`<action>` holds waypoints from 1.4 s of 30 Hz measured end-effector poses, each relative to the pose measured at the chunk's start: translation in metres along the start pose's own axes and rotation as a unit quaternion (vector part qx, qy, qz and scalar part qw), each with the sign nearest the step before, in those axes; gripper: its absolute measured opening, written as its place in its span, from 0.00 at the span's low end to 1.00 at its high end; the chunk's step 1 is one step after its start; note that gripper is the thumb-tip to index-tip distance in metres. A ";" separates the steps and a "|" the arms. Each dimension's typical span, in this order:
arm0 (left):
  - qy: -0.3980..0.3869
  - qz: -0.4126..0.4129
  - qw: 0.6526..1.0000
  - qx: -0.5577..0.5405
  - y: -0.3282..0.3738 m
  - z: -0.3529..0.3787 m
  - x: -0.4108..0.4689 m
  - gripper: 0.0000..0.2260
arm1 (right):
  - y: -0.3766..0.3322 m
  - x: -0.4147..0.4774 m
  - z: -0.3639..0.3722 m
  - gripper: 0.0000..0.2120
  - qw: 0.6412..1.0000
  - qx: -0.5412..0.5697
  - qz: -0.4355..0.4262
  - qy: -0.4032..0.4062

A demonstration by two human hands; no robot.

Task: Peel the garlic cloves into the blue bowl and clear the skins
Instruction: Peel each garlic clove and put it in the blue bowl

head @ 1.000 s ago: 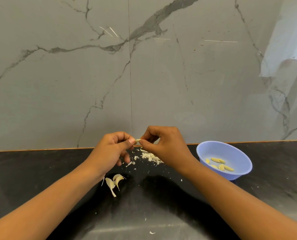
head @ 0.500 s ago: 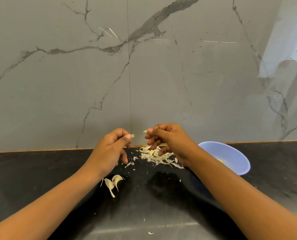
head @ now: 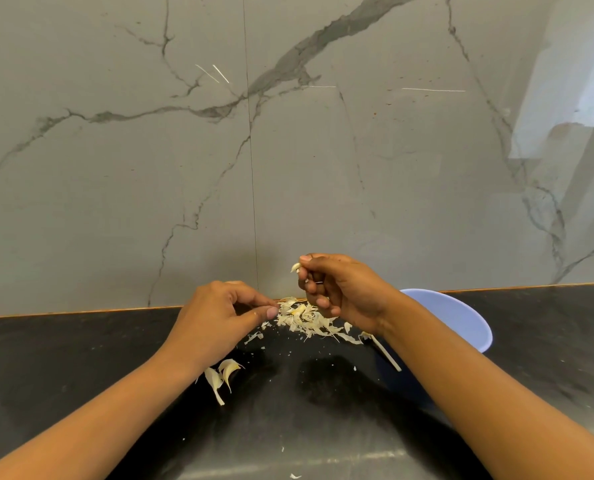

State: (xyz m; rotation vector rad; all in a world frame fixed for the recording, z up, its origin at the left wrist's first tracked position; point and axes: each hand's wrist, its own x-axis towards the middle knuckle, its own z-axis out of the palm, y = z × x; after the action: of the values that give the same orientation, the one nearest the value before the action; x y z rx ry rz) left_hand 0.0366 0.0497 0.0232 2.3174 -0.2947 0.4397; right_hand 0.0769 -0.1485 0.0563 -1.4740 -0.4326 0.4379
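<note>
The worktop (head: 81, 358) is black, glossy stone with faint grey mottling. Near its back edge lies a loose pile of garlic skins (head: 306, 320), pale and papery, with small flakes (head: 255, 337) strewn just left of it and more scattered towards the front. Two unpeeled cloves (head: 222, 374) lie side by side, touching, nearer the front and left of the pile. A thin pale stick (head: 387, 355) lies at the pile's right end. The blue bowl (head: 461, 317) stands to the right, only part of it in view.
</note>
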 end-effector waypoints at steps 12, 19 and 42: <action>0.074 0.021 0.990 -0.117 0.011 -0.003 -0.005 0.10 | 0.005 0.000 0.006 0.13 0.998 -0.046 -0.005 -0.049; 0.086 0.028 0.987 -0.136 0.014 -0.005 -0.006 0.05 | 0.007 0.002 0.009 0.12 0.993 -0.109 -0.025 -0.031; 0.086 0.000 0.985 -0.153 0.015 -0.007 -0.006 0.03 | 0.008 0.005 0.004 0.07 0.984 -0.142 -0.110 0.024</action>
State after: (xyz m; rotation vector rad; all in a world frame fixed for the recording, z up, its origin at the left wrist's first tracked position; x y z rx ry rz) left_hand 0.0249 0.0453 0.0353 1.9670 -0.2576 0.5495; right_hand 0.0789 -0.1415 0.0483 -1.6853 -0.6305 0.1680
